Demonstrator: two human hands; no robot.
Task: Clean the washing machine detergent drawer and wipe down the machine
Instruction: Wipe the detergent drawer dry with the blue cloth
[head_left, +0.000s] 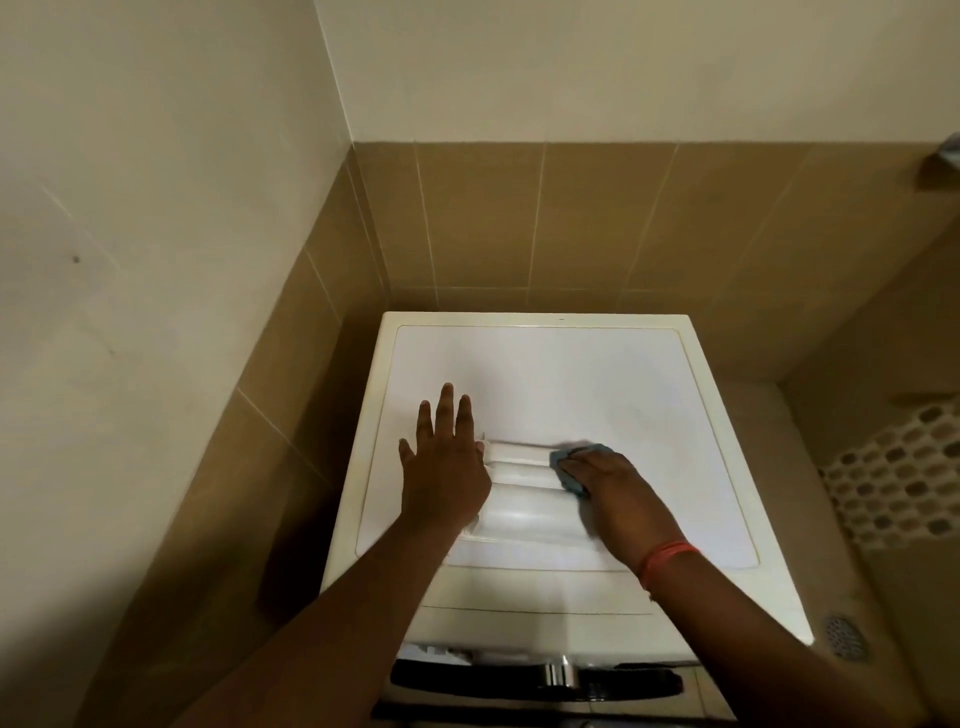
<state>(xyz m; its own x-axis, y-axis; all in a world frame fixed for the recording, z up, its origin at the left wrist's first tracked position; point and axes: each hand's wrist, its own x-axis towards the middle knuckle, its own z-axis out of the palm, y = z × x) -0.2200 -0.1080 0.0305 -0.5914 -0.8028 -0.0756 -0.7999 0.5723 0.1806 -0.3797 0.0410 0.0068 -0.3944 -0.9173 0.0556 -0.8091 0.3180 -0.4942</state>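
Drawer lies between left hand and cloth-gripping right hand.

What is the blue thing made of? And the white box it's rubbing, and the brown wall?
The cloth looks like soft fabric: it bunches under the right hand. The drawer looks like smooth, glossy white plastic, with moulded ridges that catch the light. The wall looks like matte brown ceramic tile, with pale grout lines between panels.

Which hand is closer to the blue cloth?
The right hand: it holds the blue cloth against the white drawer. The left hand lies flat at the drawer's far side, apart from the cloth.
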